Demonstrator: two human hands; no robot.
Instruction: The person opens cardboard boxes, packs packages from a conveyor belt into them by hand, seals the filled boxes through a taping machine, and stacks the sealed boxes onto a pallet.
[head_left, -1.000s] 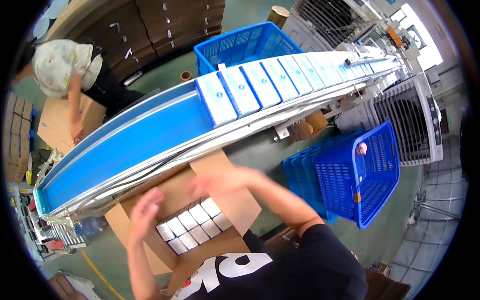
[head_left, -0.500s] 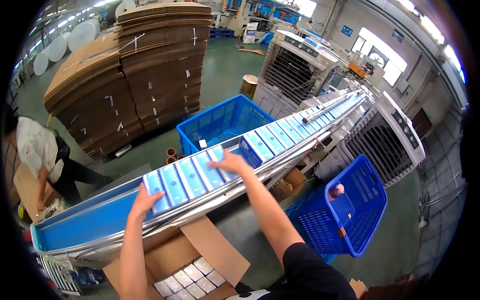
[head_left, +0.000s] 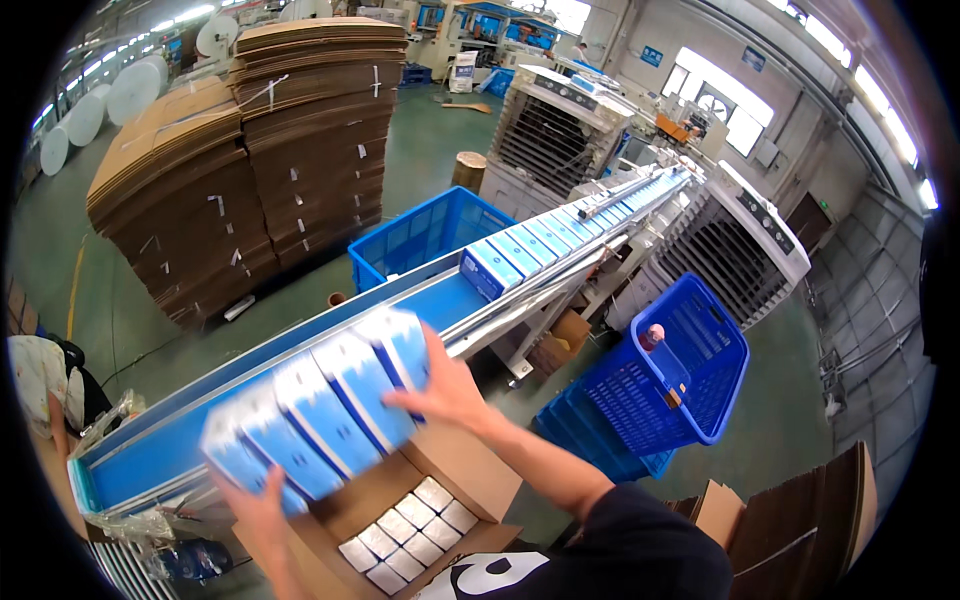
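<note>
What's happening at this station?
A person holds a row of blue-and-white packs between both bare hands: the left hand at the left end, the right hand at the other. The row looks tilted and lifted off the conveyor belt, near the far edge of the open carton. White packs already sit inside the carton. More boxed packs line the belt's far stretch.
</note>
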